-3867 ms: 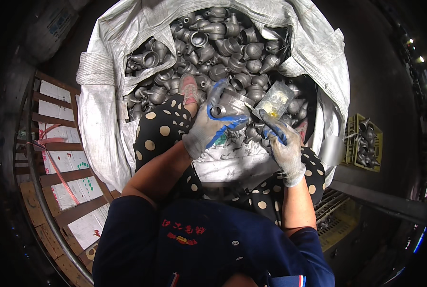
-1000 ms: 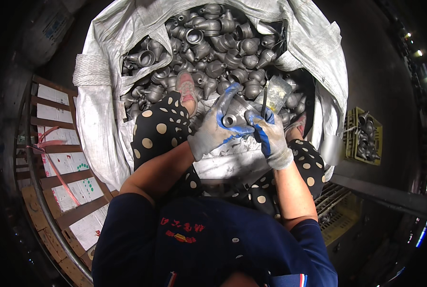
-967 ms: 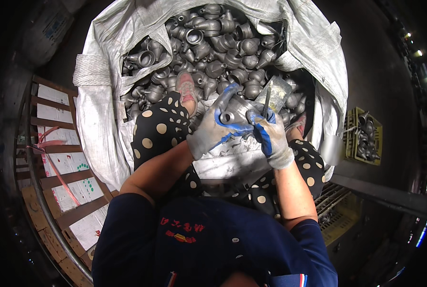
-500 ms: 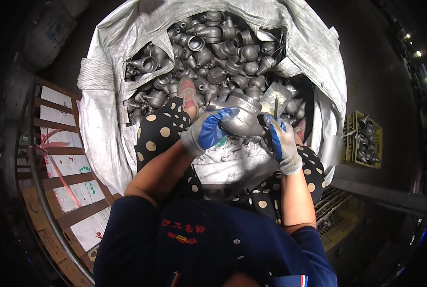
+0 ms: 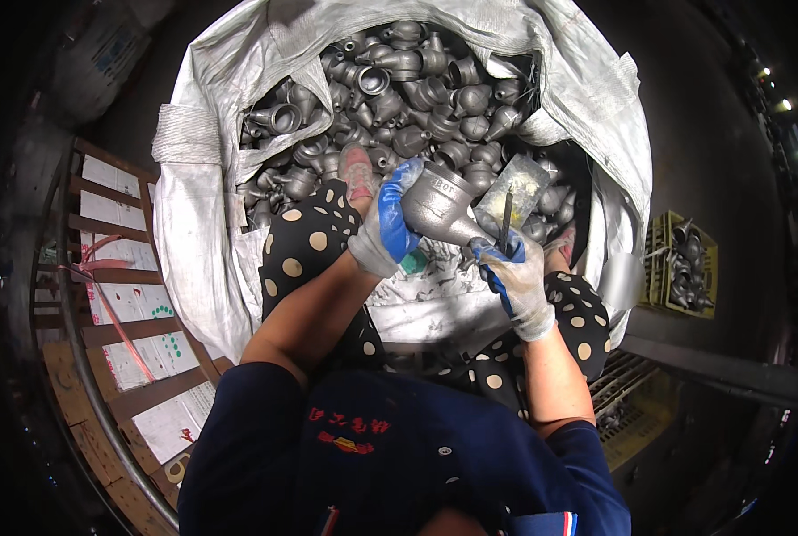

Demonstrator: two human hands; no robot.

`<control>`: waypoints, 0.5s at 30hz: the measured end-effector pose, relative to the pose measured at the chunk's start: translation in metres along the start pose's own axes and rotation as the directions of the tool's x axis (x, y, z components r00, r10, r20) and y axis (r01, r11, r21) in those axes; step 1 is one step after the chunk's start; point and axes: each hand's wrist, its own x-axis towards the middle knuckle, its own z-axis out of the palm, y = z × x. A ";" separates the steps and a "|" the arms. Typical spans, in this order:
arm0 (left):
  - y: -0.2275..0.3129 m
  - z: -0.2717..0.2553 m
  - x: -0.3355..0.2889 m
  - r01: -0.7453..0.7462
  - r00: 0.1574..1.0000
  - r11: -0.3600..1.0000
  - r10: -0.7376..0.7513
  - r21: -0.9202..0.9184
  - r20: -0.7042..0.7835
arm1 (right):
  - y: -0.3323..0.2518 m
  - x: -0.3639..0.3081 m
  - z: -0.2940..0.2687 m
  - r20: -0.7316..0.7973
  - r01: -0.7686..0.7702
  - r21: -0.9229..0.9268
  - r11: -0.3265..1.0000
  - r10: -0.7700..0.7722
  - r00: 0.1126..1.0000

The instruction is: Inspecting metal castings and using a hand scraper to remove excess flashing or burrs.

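My left hand [image 5: 388, 221], in a blue-and-grey work glove, is closed around the wide end of a rounded grey metal casting [image 5: 436, 205]. The casting lies tilted, its narrow neck pointing right to my right hand [image 5: 519, 275]. That hand, gloved alike, is closed on a thin dark stick-like tool [image 5: 507, 221], with its fingers at the casting's neck; the tool's exact kind is unclear. Just beyond stands a flat metal plate [image 5: 529, 183] with a pale yellowish smear. Many similar castings [image 5: 408, 141] are heaped past my feet.
A large white woven sack [image 5: 198, 255] surrounds the heap and my legs. Between my knees lies a pale surface [image 5: 426, 317] with dark scraps. A slatted wooden pallet [image 5: 126, 335] and a metal pipe stand left; a yellow crate [image 5: 657, 268] of castings sits right.
The casting has been turned so its neck points right and down toward my right hand. My left hand has shifted to its wide end; my right hand has moved slightly inward and down.
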 end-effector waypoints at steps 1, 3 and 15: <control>-0.001 0.005 0.003 -0.143 0.990 0.930 0.131 0.338 0.056 | 0.006 0.002 -0.001 0.004 0.130 -0.102 0.986 -0.130 0.991; -0.003 0.000 0.004 -0.276 0.960 0.727 0.237 0.628 0.148 | 0.006 0.003 0.000 0.029 0.258 -0.199 0.946 -0.257 0.966; -0.025 -0.037 0.011 -0.120 0.981 0.990 0.107 -0.074 -0.165 | 0.000 0.000 -0.006 0.018 -0.080 0.312 0.947 0.078 0.997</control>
